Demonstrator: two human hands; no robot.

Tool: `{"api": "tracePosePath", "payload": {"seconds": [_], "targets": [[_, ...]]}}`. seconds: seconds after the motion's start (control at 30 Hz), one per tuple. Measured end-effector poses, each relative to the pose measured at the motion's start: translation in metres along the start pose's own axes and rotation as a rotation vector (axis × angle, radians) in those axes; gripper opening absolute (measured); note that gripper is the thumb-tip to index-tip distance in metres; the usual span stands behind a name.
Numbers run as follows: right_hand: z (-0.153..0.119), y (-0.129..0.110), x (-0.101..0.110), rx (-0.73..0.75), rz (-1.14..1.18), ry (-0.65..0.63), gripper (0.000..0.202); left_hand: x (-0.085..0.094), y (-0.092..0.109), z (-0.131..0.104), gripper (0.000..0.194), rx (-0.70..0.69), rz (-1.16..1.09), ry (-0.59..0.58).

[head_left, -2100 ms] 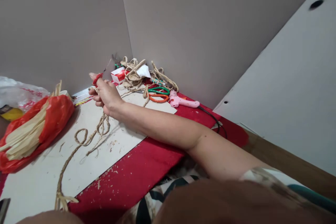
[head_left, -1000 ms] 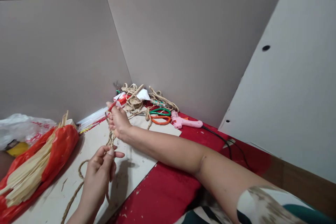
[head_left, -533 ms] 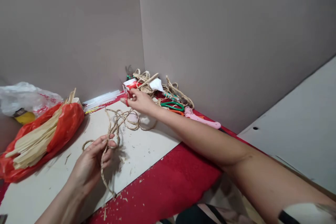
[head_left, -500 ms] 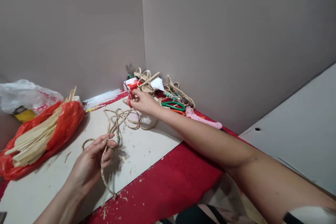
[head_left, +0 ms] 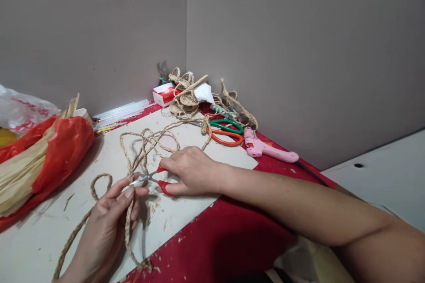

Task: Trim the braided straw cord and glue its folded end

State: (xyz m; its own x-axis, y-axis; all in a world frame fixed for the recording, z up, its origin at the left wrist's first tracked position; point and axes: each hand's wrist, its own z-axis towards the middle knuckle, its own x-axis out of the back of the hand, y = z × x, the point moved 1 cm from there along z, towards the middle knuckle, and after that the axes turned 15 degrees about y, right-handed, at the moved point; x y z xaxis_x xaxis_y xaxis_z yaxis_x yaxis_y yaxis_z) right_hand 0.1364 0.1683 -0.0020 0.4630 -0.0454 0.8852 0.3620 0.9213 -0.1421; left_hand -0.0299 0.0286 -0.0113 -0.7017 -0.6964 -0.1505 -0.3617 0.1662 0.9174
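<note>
My left hand (head_left: 111, 214) pinches a braided straw cord (head_left: 128, 225), whose knotted end hangs near the board's front edge. From that pinch the cord runs back in loose loops over the white board (head_left: 195, 203). My right hand (head_left: 192, 172) has its fingers in the red handles of small scissors (head_left: 151, 177). The blades reach the cord right beside my left thumb and fingertips; whether they are closed on it I cannot make out.
An orange bag (head_left: 71, 150) of pale dried husks lies at the left. Clear sticks (head_left: 122, 114), coiled braids (head_left: 189, 99), large scissors with green and orange handles (head_left: 227, 133) and a pink glue gun (head_left: 272, 151) line the back. Walls (head_left: 282, 53) meet behind them.
My right hand has brought the red-handled scissors from the back of the board toward me, to the cord at my left fingertips. The left hand still holds the cord.
</note>
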Motion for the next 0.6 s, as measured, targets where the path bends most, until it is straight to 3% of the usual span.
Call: {"api": "tracePosePath", "payload": {"seconds": [0.17,0.33,0.6], "targets": [[0.0006,0.0014,0.0036,-0.026,0.017,-0.042,0.037,0.0038,-0.0054,0.0056,0.026,0.003,0.027,0.018],[-0.0038,0.0002,0.0004,0.024,0.022,-0.007,0.035,0.0017,-0.0064,0.0034,0.025,0.022,0.029,0.058],[-0.0033,0.0023,0.0003,0.018,-0.006,-0.052,0.031,0.0015,-0.0056,-0.0032,0.037,0.059,-0.037,0.070]]}}
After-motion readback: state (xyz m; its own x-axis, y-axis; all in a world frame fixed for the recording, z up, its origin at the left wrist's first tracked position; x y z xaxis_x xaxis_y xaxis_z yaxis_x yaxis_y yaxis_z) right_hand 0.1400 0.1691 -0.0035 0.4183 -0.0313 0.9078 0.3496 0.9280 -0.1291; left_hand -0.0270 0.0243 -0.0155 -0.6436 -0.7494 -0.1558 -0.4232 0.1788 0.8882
